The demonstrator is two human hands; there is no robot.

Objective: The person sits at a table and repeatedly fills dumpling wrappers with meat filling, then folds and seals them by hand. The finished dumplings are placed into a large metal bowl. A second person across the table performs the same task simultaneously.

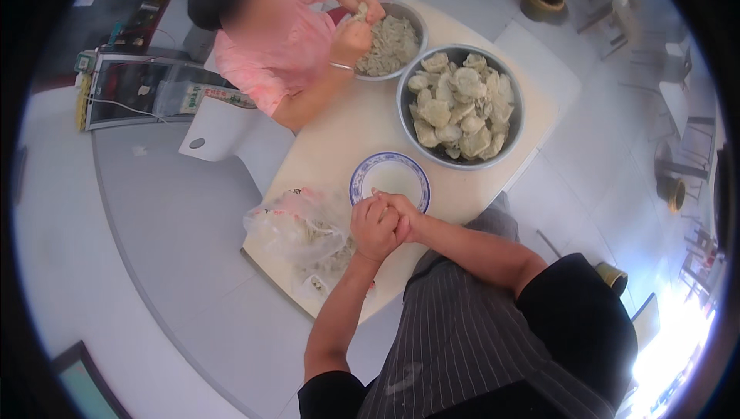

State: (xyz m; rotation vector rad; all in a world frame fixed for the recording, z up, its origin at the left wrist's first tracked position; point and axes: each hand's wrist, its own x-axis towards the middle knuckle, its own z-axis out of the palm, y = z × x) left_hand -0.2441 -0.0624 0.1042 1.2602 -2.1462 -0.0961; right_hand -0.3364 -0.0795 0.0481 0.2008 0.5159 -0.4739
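Clasping each other over the near side of the bowl (389,158), centre of the frame, left hand (375,229) and right hand (409,217) are curled tight, contents hidden; slackening could drop something, a low wrist tip the bowl

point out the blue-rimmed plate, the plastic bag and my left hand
blue-rimmed plate (395,176), head view, on its bare white inside above the hands
plastic bag (297,232), head view, on its crumpled see-through middle
left hand (375,230), head view, on the back of the hand

2 basins (455,53), plate (397,176), bag (301,222) on table (331,145)
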